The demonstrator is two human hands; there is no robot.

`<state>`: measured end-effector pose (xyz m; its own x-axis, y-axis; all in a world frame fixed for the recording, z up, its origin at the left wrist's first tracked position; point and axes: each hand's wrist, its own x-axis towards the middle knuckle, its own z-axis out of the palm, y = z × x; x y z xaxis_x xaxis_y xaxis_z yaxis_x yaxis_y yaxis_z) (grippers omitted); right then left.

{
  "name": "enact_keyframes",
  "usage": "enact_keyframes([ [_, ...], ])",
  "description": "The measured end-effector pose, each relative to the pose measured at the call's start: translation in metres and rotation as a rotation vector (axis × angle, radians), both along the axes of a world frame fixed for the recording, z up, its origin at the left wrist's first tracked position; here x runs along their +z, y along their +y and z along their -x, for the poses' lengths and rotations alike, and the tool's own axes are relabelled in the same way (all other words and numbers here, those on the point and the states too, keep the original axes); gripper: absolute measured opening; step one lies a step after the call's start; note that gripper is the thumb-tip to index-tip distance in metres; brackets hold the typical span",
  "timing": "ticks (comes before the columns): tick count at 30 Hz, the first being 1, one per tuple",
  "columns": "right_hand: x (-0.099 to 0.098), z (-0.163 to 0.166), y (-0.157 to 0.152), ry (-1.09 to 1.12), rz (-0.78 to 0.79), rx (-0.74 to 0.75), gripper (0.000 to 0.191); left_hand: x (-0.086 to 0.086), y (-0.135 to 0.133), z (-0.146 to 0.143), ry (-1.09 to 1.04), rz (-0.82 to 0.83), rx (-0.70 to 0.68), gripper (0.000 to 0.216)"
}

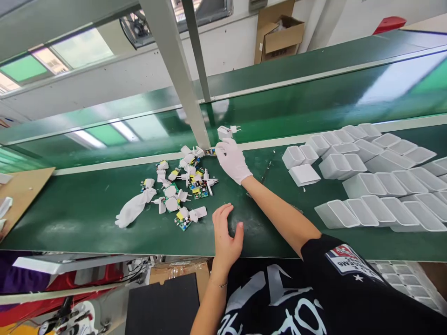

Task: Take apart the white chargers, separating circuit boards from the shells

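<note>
My right hand [231, 159], in a white glove, reaches to the back of the green bench [87, 209] and grips a white plug adapter [225, 132] with two prongs, lifted just above the bench. My bare left hand [226, 232] rests on the bench near its front edge, fingers loosely curved and apart, holding nothing. To the left of both hands lies a heap of white plug parts with small green circuit boards [181, 193]. A loose white glove [134, 208] lies at the heap's left end.
Rows of white plastic shells [377, 186] cover the bench's right side. A slanted metal post [178, 74] rises from the bench's back. A cardboard sheet [21, 190] lies at left; a cardboard box [279, 35] stands by the far wall.
</note>
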<state>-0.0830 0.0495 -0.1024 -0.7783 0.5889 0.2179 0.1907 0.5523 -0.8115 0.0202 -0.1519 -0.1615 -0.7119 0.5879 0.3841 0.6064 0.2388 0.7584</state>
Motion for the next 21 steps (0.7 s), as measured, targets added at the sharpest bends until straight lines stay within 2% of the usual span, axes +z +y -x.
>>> enact_keyframes([
  [4,0.016,0.0,-0.004,0.118,-0.055,0.038,0.031,-0.001,-0.001,-0.001,-0.052,-0.02,0.04,0.035],
  [9,0.028,-0.023,0.003,0.094,-0.072,-0.005,0.04,0.005,0.001,-0.004,-0.109,-0.023,0.014,0.033],
  [12,0.027,-0.035,0.012,0.01,-0.085,-0.018,0.039,0.007,0.001,-0.005,-0.158,-0.036,-0.014,0.032],
  [16,0.024,-0.046,0.027,-0.198,-0.053,0.102,0.041,0.008,0.001,-0.004,-0.181,-0.044,-0.029,0.03],
  [18,0.032,-0.053,0.032,-0.235,-0.017,0.137,0.036,0.009,0.001,-0.003,-0.191,-0.051,-0.022,0.028],
  [21,0.053,-0.065,0.034,-0.166,0.031,0.136,0.036,0.014,0.001,0.0,-0.207,-0.066,-0.014,0.024],
])
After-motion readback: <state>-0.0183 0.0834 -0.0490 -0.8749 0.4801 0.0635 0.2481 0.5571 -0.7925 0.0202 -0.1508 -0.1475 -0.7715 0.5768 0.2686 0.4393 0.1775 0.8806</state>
